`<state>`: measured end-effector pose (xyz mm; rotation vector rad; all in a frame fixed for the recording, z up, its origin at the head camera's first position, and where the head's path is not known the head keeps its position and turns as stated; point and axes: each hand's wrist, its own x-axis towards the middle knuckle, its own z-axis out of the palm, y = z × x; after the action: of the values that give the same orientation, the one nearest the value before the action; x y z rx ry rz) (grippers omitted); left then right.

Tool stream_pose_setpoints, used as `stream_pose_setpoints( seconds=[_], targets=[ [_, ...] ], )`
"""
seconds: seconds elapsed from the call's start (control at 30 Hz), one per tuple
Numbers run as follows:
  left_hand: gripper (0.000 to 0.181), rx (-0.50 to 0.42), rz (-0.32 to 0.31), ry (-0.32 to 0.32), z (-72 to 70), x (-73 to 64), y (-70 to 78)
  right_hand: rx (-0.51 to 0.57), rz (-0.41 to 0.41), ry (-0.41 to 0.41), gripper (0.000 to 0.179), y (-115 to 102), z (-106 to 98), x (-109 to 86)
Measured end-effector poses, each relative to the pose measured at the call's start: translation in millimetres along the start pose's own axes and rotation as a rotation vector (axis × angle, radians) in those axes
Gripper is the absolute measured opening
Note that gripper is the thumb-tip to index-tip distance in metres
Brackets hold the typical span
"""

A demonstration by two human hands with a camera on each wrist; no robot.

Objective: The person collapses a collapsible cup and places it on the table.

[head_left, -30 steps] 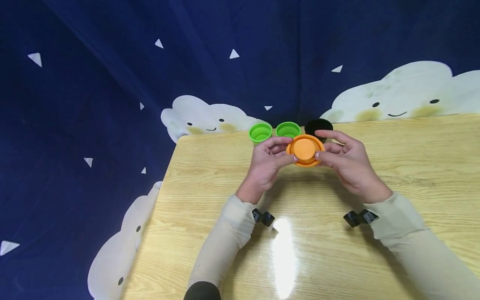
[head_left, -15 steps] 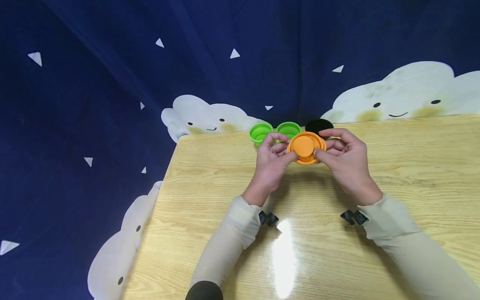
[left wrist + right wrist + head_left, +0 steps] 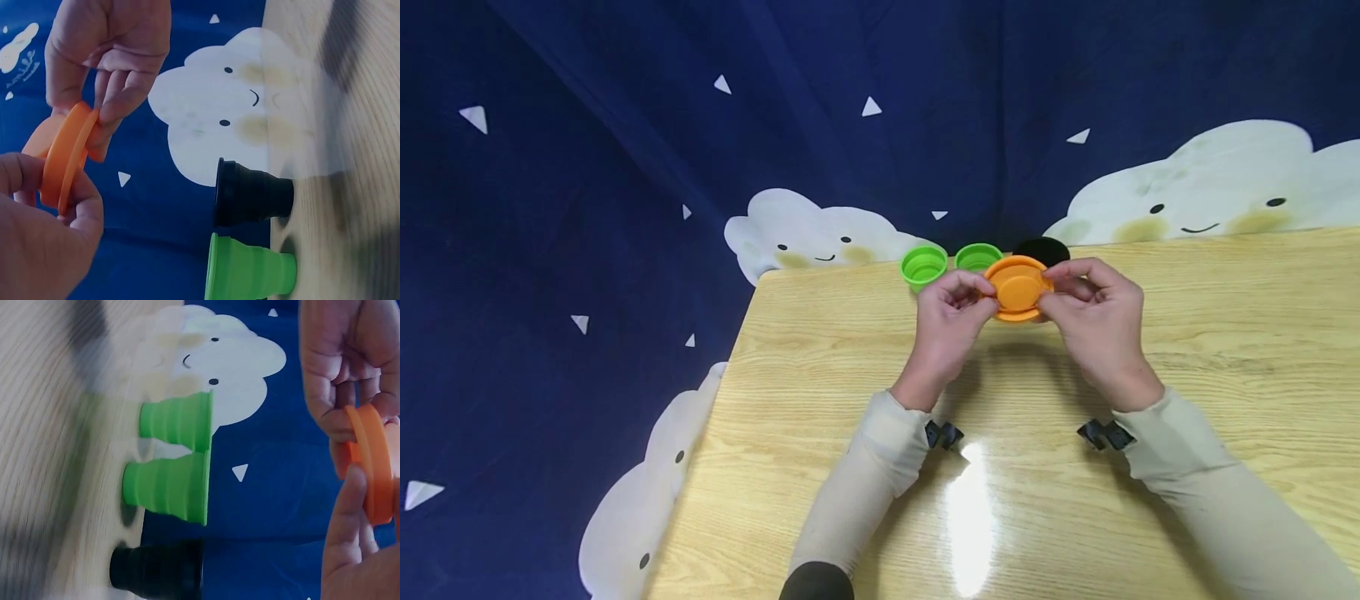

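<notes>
An orange collapsible cup (image 3: 1018, 289), squashed flat into a thick ring, is held up over the table between both hands. My left hand (image 3: 951, 321) pinches its left rim with thumb and fingers. On the other side my right hand (image 3: 1093, 312) pinches the right rim the same way. In the left wrist view the cup (image 3: 69, 156) appears edge-on, with part of it bulging out toward the left. The right wrist view also gives the cup (image 3: 373, 465) edge-on, the left hand (image 3: 350, 356) above and the right hand (image 3: 362, 556) below.
Behind the hands, two extended green collapsible cups (image 3: 923, 265) (image 3: 978, 257) and a black one (image 3: 1042, 249) stand in a row at the wooden table's (image 3: 820, 358) far edge. Beyond hangs a dark blue curtain (image 3: 775, 125) with white clouds.
Both hands have raised the orange cup slightly away from the person and tilted it. The left fingers have closed in on its rim. The green and black cups stand where they were.
</notes>
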<state>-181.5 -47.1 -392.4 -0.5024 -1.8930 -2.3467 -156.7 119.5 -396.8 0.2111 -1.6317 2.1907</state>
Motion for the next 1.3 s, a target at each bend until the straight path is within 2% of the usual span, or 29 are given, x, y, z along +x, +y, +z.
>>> stream_pose_setpoints(
  seconds=[0.17, 0.33, 0.4, 0.53, 0.67, 0.8, 0.9, 1.03, 1.07, 1.2, 1.3],
  targets=[
    [0.011, -0.025, 0.026, -0.039, -1.3, 1.5, -0.4, 0.001, -0.025, -0.017, 0.021, -2, -3, 1.7],
    [0.011, 0.019, 0.094, -0.041, -2.9, 0.9, -1.4, -0.035, -0.035, -0.042, 0.019, -3, -4, 3.5],
    [0.011, 0.02, 0.114, -0.021, -2.8, 0.5, -2.7, -0.083, -0.035, -0.062, 0.018, -4, -4, 3.9],
    [0.014, -0.013, 0.149, 0.021, -2.7, -0.7, -5.8, -0.262, -0.042, -0.103, 0.018, -7, -4, 4.0],
    [0.016, 0.013, 0.184, 0.029, -3.8, -1.5, -7.4, -0.382, -0.038, -0.135, 0.02, -9, -3, 2.2],
    [0.014, 0.101, 0.216, 0.011, -5.2, -1.8, -8.0, -0.413, -0.048, -0.181, 0.022, -10, -4, 0.1],
    [0.014, 0.176, 0.235, -0.011, -2.9, -4.2, 1.2, -0.421, -0.056, -0.203, 0.024, -9, -5, -0.7],
    [0.014, 0.259, 0.233, -0.021, 1.1, -4.8, 8.0, -0.391, -0.053, -0.177, 0.027, -10, -5, -3.2],
    [0.014, 0.272, 0.229, -0.018, 1.2, -3.5, 5.7, -0.375, -0.054, -0.17, 0.028, -10, -5, -3.5],
    [0.013, 0.27, 0.215, 0.015, 3.7, -1.6, 4.8, -0.348, -0.073, -0.196, 0.031, -12, -5, -1.7],
    [0.014, 0.234, 0.219, 0.029, 3.7, -2.5, 4.4, -0.381, -0.086, -0.235, 0.03, -12, -5, -0.2]
  ],
)
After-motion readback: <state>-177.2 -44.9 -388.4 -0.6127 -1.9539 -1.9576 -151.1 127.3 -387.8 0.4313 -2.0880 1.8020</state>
